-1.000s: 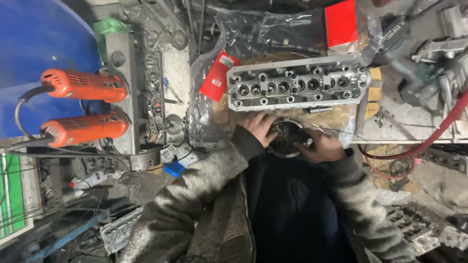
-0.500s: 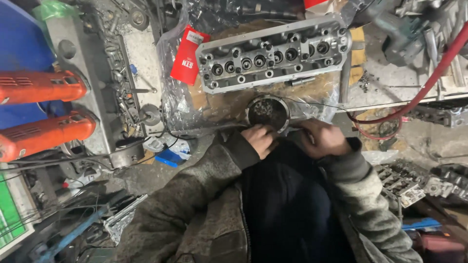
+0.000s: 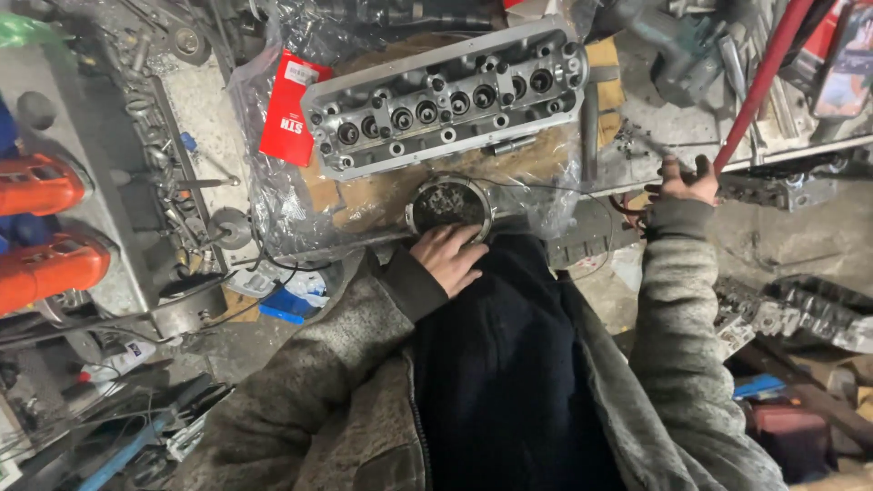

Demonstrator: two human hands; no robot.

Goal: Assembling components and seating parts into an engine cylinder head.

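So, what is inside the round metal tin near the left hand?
The round metal tin holds a heap of small dark metal parts; their kind is unclear. The left hand covers its near rim.

Cut off and too small to tell

The orange power tools [image 3: 41,223] run off the left edge; the round tin's [image 3: 449,205] contents are too small to tell.

Left hand [image 3: 447,256] rests at the round tin [image 3: 449,204] (full of small parts); right hand [image 3: 684,185] touches the red hose [image 3: 762,75].
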